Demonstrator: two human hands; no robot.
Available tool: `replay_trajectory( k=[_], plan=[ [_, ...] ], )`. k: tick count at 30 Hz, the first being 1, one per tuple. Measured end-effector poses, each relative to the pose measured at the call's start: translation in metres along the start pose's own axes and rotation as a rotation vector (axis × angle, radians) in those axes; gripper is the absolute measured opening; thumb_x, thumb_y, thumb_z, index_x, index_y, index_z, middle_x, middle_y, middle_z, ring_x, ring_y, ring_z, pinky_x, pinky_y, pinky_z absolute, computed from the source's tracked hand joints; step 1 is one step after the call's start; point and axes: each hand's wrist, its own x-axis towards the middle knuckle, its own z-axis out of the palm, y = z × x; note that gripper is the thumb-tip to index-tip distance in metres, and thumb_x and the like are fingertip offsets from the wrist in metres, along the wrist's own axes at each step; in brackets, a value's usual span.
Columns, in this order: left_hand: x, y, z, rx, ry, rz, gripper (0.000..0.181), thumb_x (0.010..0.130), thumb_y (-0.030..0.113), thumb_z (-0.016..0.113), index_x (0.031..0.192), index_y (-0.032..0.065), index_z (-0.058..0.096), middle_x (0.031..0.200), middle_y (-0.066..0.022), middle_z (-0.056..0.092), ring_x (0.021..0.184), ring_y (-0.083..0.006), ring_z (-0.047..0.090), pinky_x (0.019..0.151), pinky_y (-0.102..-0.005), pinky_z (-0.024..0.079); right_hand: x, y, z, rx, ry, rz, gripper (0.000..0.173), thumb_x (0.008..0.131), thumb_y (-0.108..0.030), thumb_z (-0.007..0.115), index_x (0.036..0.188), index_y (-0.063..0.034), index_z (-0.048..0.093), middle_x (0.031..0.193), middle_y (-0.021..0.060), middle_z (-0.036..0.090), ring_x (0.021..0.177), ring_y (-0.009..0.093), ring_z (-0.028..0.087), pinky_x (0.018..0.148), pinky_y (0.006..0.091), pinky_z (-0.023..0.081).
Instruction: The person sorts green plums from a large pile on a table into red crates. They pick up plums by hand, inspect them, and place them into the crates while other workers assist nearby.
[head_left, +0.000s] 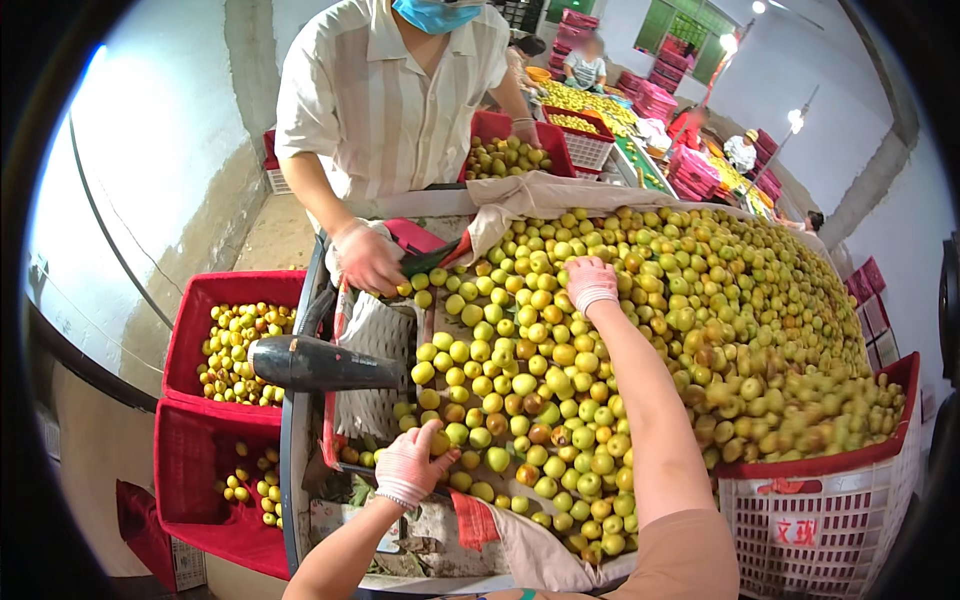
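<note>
My left hand (411, 463), in a pinkish-white striped glove, is at the near end of the sorting table. A yellow-green jujube-like fruit (440, 442) sits between its thumb and forefinger. Farther up the table, my right hand (592, 283), in a similar glove, lies palm down over the spread of fruit (559, 379). Its fingertips are hidden against the fruit, so I cannot see whether it holds any. Left of the loose fruit is a white woven chute (371, 401), with a black hair dryer (326, 364) lying across it.
Opposite me a masked person's gloved hand (367, 259) touches fruit at the chute. Two red-lined crates (187, 345) (180, 465) with fruit stand left. A tilted white crate (817, 525) spills blurred fruit at right. Beige cloth (540, 551) edges the table. Several people work behind.
</note>
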Motion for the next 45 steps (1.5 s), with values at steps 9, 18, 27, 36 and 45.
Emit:
replay_trajectory(
  k=[9, 18, 27, 36, 45],
  plan=[
    [-0.001, -0.003, -0.001, 0.003, -0.004, -0.04, 0.056, 0.079, 0.043, 0.075, 0.123, 0.0144, 0.057, 0.1, -0.0122, 0.066, 0.09, -0.0339, 0.065, 0.073, -0.0423, 0.054, 0.008, -0.036, -0.012, 0.118, -0.411, 0.019, 0.048, 0.087, -0.036, 0.06, 0.133, -0.0248, 0.054, 0.12, 0.007, 0.067, 0.11, 0.025, 0.065, 0.087, 0.0409, 0.054],
    [0.003, 0.005, -0.006, 0.016, -0.062, -0.092, 0.058, 0.081, 0.048, 0.071, 0.126, 0.0165, 0.054, 0.106, -0.0116, 0.066, 0.095, -0.0342, 0.065, 0.077, -0.0437, 0.053, -0.095, -0.068, -0.009, 0.166, -0.294, -0.082, 0.037, 0.093, -0.029, 0.049, 0.129, -0.0228, 0.056, 0.137, 0.0059, 0.052, 0.122, 0.026, 0.054, 0.102, 0.0434, 0.041],
    [-0.003, -0.005, -0.003, -0.012, -0.071, -0.072, 0.058, 0.085, 0.051, 0.066, 0.129, 0.0157, 0.053, 0.123, -0.0093, 0.061, 0.097, -0.0339, 0.065, 0.079, -0.0456, 0.053, -0.196, -0.07, -0.036, -0.03, -0.114, -0.256, 0.036, 0.094, -0.032, 0.051, 0.128, -0.0248, 0.058, 0.146, 0.0074, 0.042, 0.136, 0.023, 0.035, 0.109, 0.0512, 0.027],
    [-0.002, -0.008, 0.001, -0.001, -0.104, -0.099, 0.06, 0.084, 0.053, 0.066, 0.13, 0.0171, 0.053, 0.13, -0.0076, 0.058, 0.103, -0.0327, 0.064, 0.086, -0.0443, 0.052, -0.325, -0.042, -0.053, 0.158, 0.223, -0.27, 0.038, 0.085, -0.038, 0.062, 0.121, -0.025, 0.064, 0.133, 0.0037, 0.056, 0.13, 0.027, 0.044, 0.113, 0.0578, 0.019],
    [0.0, -0.004, 0.0, -0.021, -0.071, -0.083, 0.058, 0.084, 0.047, 0.07, 0.128, 0.0131, 0.055, 0.123, -0.0112, 0.062, 0.103, -0.0342, 0.064, 0.087, -0.0424, 0.052, -0.409, -0.062, -0.027, 0.331, 0.36, -0.225, 0.036, 0.074, -0.037, 0.072, 0.108, -0.0228, 0.069, 0.126, 0.0014, 0.06, 0.125, 0.028, 0.048, 0.113, 0.0523, 0.025]
  ],
)
